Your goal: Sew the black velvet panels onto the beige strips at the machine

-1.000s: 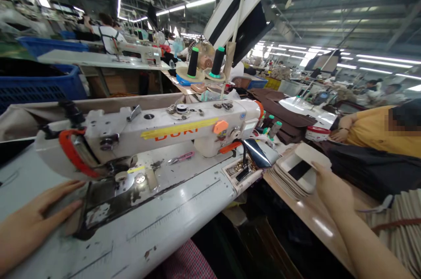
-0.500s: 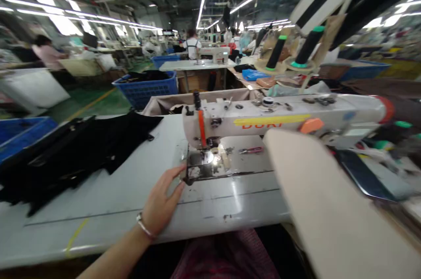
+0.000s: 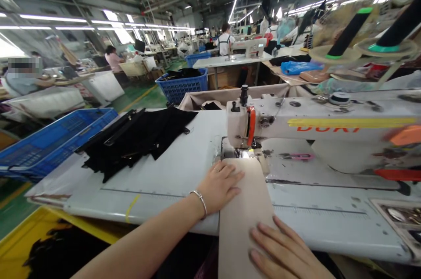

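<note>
I have a long, flat beige panel with rounded corners lying lengthwise on the white sewing desk, its far edge at the needle area and its near end over the front edge. Whether that far edge sits under the presser foot, I cannot tell.

Left grip, a bare hand with a silver bangle: fingers apart, flat on the panel's left side, not clamped. Right grip: fingers spread over its right side near the front; I cannot see whether anything supports it beneath.

Risks, my judgement: uneven pressure between hands could skew the panel. The overhanging end could sag and drag it back. Left fingertips lie near the needle area; a slip forward would endanger them.

Surroundings: the white sewing machine with orange lettering rises directly beyond the panel and blocks straight travel at height. Pink-handled snips rest on its bed, to the right, apart from the panel. To the left, a heap of black fabric pieces would obstruct a wide leftward swing.
</note>
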